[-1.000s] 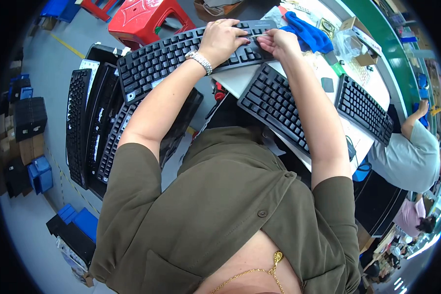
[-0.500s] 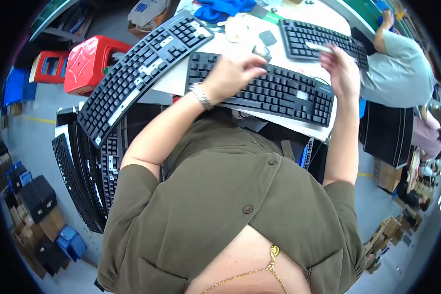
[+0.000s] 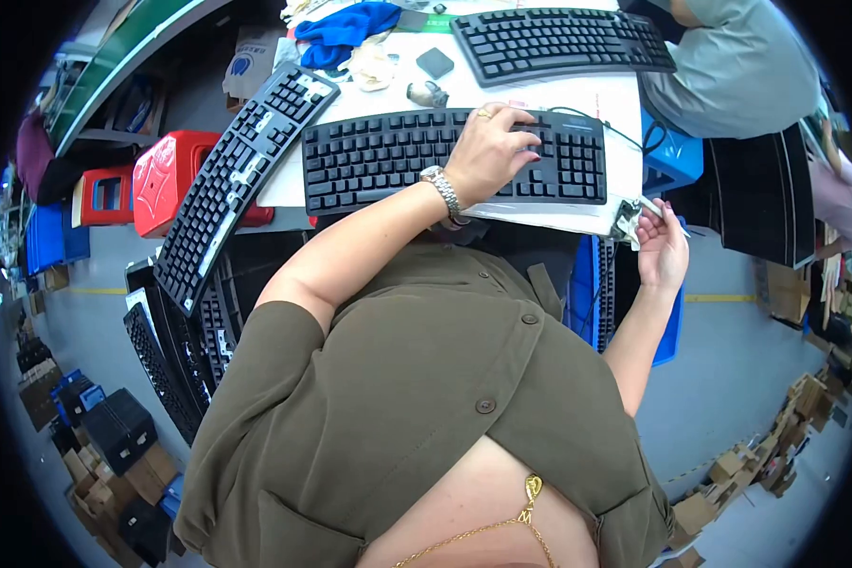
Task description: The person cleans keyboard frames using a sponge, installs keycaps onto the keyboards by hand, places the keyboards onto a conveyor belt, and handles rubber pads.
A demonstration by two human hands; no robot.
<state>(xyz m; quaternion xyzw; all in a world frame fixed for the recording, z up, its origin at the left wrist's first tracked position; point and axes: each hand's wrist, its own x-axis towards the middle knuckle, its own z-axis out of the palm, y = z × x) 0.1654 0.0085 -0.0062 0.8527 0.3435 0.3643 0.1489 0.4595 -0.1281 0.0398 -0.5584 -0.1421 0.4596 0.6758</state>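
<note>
A black keyboard [image 3: 379,156] lies across the near part of the white table. My left hand [image 3: 490,156], with a metal watch at its wrist, rests over the keyboard's right half, fingers bent and apart on the keys. It hides the keys beneath. At the table's right front corner my right hand [image 3: 663,248] is closed around a slender pale stick-like tool [image 3: 651,205], whose exact kind is unclear. Beside that tool, a small crumpled grey-white clump [image 3: 626,220] sits at the table edge.
Another keyboard [image 3: 559,45] lies at the back, near a co-worker's grey sleeve [image 3: 748,62]. A keyboard with missing keycaps [image 3: 241,175] slants at left. Blue cloth [image 3: 346,33], a dark square pad [image 3: 434,63], red stools [image 3: 166,185] and a blue bin [image 3: 670,331] are around.
My right hand has come down from above the back keyboard to the table's front corner, keeping the pale tool. My left hand has settled lower on the keys. The whole view has shifted.
</note>
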